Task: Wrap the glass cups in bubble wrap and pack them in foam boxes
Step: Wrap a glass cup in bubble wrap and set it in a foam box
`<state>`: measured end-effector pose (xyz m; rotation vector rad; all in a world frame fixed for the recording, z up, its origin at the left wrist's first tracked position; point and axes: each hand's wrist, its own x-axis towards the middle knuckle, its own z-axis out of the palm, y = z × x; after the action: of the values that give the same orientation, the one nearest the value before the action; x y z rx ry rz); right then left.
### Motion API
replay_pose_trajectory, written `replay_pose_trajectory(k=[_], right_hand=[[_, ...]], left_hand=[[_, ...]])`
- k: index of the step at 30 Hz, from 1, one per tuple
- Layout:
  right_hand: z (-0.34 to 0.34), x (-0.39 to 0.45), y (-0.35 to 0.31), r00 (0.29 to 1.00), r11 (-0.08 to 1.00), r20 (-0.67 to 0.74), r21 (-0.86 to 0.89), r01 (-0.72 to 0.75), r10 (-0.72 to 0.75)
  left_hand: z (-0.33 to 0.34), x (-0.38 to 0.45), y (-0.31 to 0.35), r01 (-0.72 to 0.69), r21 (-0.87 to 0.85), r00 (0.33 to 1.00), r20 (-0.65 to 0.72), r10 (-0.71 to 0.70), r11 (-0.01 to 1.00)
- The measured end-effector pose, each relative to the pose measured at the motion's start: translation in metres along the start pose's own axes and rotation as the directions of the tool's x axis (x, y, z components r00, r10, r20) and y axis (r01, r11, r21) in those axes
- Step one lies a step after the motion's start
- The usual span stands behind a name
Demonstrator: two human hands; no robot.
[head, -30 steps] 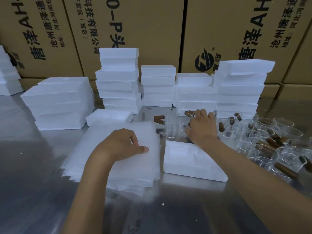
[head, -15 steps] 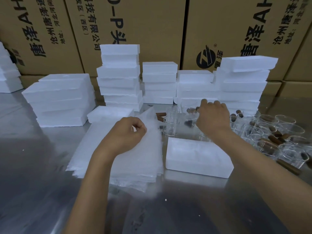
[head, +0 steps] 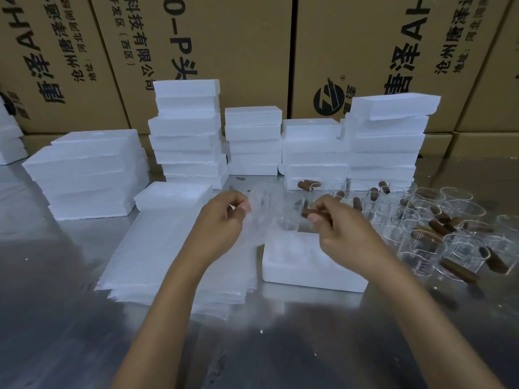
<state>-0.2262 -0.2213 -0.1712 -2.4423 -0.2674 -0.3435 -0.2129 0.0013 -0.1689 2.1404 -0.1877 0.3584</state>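
My left hand (head: 222, 220) pinches a clear sheet of bubble wrap (head: 261, 209) and holds it up off the table. My right hand (head: 334, 228) grips a glass cup (head: 289, 217) by its brown wooden handle (head: 309, 212), right beside the sheet. Both are above the far edge of an open white foam box (head: 309, 265). A stack of bubble wrap sheets (head: 168, 256) lies flat under my left forearm. Several more glass cups with brown handles (head: 449, 234) stand crowded at the right.
Stacks of white foam boxes (head: 188, 136) line the back of the shiny metal table (head: 56, 318), with a low wide stack (head: 87, 172) at the left. Large printed cardboard cartons (head: 224, 37) form a wall behind them.
My left hand lifted one sheet of bubble wrap off the stack. My right hand took a cup from the group and brought it toward the sheet, over the foam box.
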Motion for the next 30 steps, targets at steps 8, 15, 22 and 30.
replay_pose_trajectory(k=[8,15,22,30], right_hand=[[0.029,-0.008,0.004,0.980,0.996,-0.197,0.085,-0.012,0.028],[0.018,-0.010,0.009,0.944,0.637,0.027,0.732,-0.243,0.329],[0.005,-0.013,0.010,0.947,0.356,0.218,0.887,-0.293,0.236],[0.011,-0.021,0.006,0.959,0.276,0.281,0.919,-0.282,0.047]], left_hand=[[0.034,-0.019,0.031,-0.288,-0.083,0.957,-0.059,0.284,0.954],[0.054,-0.035,0.041,-0.331,-0.147,0.928,0.126,0.350,0.932],[0.034,-0.024,0.035,-0.353,0.085,0.756,-0.561,0.338,0.932],[0.025,-0.006,0.011,0.063,-0.566,0.995,0.096,-0.011,0.822]])
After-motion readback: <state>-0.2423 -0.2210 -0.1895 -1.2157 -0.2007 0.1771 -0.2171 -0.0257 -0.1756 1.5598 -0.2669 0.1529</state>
